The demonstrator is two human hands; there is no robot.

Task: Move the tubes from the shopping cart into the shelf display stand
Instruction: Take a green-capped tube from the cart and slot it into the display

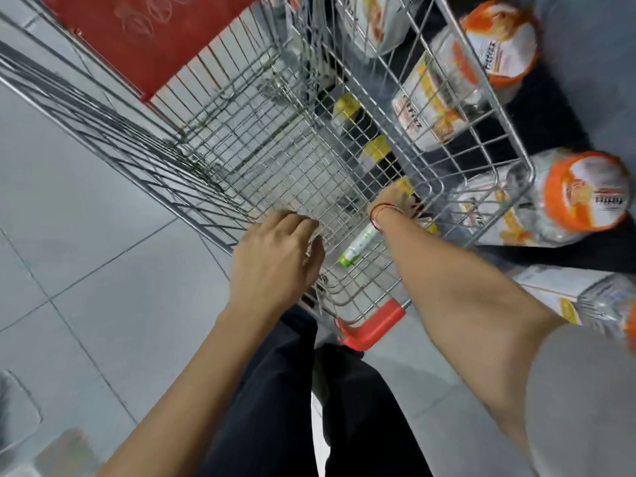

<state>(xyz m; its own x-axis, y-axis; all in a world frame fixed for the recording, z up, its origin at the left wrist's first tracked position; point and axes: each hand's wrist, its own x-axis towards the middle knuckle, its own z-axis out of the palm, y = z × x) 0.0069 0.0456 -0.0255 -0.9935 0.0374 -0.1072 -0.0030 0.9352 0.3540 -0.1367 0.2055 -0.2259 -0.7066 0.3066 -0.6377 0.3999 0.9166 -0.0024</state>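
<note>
Reaching into the shopping cart for tubes

Left hand curled loosely on the cart's near rim, holding nothing; right hand down at the right wall, grip too blurred to tell; green-and-white tube lying on the cart floor near the near-right corner

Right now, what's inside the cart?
One white-and-green tube lies on the cart floor near the right hand. That hand reaches in and covers whatever it may be touching; yellow items beyond are blurred.
</note>
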